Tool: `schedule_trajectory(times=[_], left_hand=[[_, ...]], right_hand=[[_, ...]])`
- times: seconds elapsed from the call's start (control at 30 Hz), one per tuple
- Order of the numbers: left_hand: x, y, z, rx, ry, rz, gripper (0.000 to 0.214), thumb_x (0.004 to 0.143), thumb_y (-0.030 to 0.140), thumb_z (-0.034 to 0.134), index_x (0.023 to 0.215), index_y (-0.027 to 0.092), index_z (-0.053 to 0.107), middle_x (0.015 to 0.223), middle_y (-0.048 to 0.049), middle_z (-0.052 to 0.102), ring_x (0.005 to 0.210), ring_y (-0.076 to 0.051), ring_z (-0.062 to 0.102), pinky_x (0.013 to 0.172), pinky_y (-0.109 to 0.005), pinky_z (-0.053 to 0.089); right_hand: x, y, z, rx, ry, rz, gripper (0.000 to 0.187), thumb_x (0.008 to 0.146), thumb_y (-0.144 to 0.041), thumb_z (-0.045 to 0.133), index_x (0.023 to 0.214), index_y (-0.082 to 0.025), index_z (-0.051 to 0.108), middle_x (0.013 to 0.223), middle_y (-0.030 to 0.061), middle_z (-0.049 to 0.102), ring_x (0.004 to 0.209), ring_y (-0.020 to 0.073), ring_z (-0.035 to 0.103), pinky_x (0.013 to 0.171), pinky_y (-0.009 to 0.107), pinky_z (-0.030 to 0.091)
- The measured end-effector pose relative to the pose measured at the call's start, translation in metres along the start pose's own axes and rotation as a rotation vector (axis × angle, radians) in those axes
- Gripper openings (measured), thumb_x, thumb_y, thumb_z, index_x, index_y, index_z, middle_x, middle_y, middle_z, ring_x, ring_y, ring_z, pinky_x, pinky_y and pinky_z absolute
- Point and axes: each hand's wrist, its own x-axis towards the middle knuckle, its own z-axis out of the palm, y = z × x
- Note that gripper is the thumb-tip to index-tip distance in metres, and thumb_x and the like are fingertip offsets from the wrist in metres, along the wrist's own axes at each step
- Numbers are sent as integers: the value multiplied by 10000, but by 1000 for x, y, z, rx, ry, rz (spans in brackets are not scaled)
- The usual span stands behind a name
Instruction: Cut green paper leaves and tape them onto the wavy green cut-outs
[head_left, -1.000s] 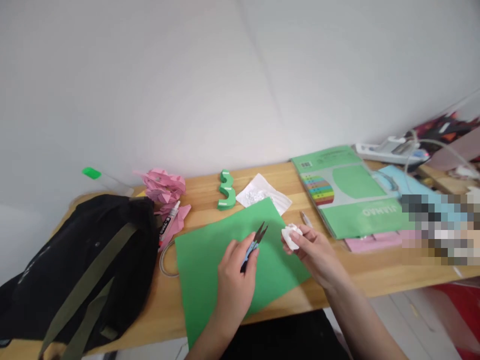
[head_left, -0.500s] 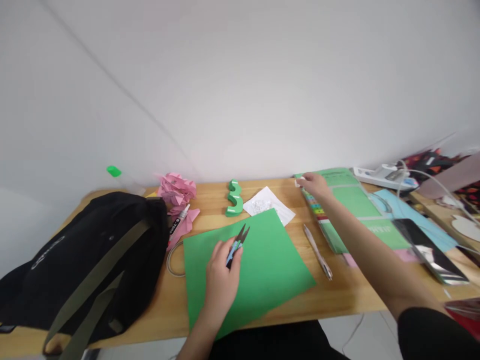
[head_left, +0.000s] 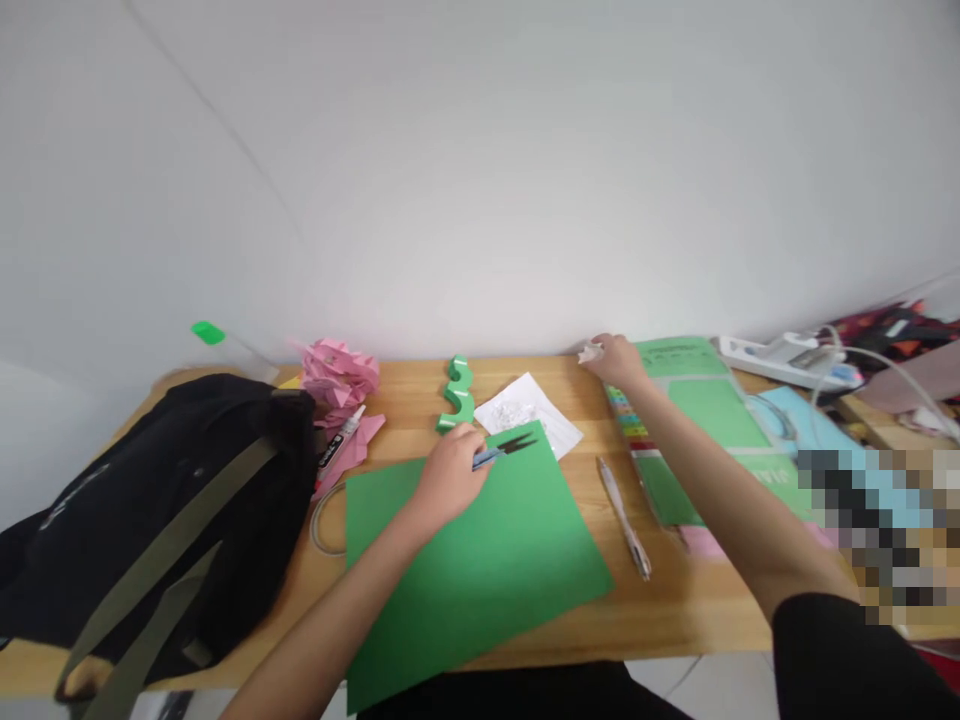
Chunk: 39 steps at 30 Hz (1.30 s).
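Note:
My left hand (head_left: pixel 454 474) is closed around a pair of blue-handled thread snips (head_left: pixel 514 443), whose dark blades point right and are apart. It is over the upper part of a green sheet of paper (head_left: pixel 480 560). Out at the back right, my right hand (head_left: pixel 621 362) pinches a small crumpled white scrap (head_left: pixel 591 353), perhaps paper, beside the top of a green folder (head_left: pixel 716 410) with coloured tabs. A white paper (head_left: pixel 559 432) with small clear bits on it lies behind the green sheet. Left of that paper is a wavy green strip (head_left: pixel 459 385).
On the left a black bag (head_left: pixel 157 530) takes up much of the wooden table (head_left: pixel 555 640). Crumpled pink paper (head_left: pixel 341 372) and a glue tube (head_left: pixel 339 445) lie beside it. A pen (head_left: pixel 624 520) and a power strip (head_left: pixel 787 362) are to the right.
My left hand has moved up the green sheet, and the snips have swung from pointing up to pointing right. My right hand stays near the folder's top, still pinching the white scrap.

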Motion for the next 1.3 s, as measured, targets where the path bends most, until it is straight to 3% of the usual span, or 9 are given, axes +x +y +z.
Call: schedule_trajectory(times=[0.1, 0.17, 0.33, 0.53, 0.77, 0.97, 1.17, 1.3], left_hand=[[13, 3, 9, 74, -12, 65, 219, 737, 17, 575, 631, 184, 483, 859, -50, 599, 896, -213, 551, 807, -329, 423], [16, 2, 15, 116, -16, 67, 202, 742, 4, 554, 660, 183, 508, 857, -63, 609, 908, -229, 549, 823, -355, 424], [17, -1, 21, 189, -28, 27, 178, 770, 15, 517, 724, 181, 561, 874, -76, 628, 923, -233, 554, 838, -368, 429], [20, 0, 23, 222, -11, -18, 152, 780, 35, 525, 778, 177, 580, 944, -84, 635, 969, -235, 557, 858, -361, 431], [19, 6, 22, 226, -3, -106, 150, 776, 27, 508, 783, 160, 575, 925, -106, 610, 898, -247, 576, 753, -342, 428], [22, 7, 26, 146, 26, -162, 117, 796, 60, 506, 778, 163, 559, 881, -84, 601, 867, -227, 572, 746, -324, 409], [16, 7, 24, -9, 68, -205, 107, 797, 164, 560, 699, 176, 520, 781, -20, 580, 766, -168, 555, 712, -279, 411], [0, 10, 13, -138, 31, -220, 60, 779, 220, 574, 742, 174, 568, 735, 9, 607, 687, -137, 567, 668, -252, 438]], right_hand=[[-12, 6, -12, -17, 52, -15, 559, 725, -249, 655, 1251, -83, 564, 1261, 227, 550, 1142, 349, 545, 898, 412, 446], [-24, 9, -19, -6, 52, -32, 507, 784, -257, 594, 1256, -78, 551, 1258, 220, 552, 1163, 337, 530, 916, 411, 432], [-59, 4, -14, 103, -193, -163, 228, 836, -266, 538, 993, -178, 678, 924, 64, 717, 830, 191, 651, 731, 269, 470], [-83, -11, 6, 159, -334, -260, 170, 787, -185, 556, 890, -178, 691, 871, 42, 724, 771, 169, 634, 640, 237, 412], [-98, -21, 2, 112, -316, -209, 154, 796, -193, 528, 826, -155, 675, 875, 90, 702, 774, 188, 611, 603, 257, 357], [-118, -26, 11, 169, -394, -204, 128, 772, -287, 607, 730, -189, 677, 695, 41, 687, 640, 164, 594, 545, 251, 327], [-132, -20, 13, 324, -374, -277, 29, 731, -200, 634, 743, -182, 653, 704, 7, 668, 611, 131, 583, 560, 224, 398], [-154, -13, 7, 453, -337, -420, 128, 777, -154, 575, 854, -189, 671, 854, 45, 695, 764, 165, 640, 687, 265, 490]])
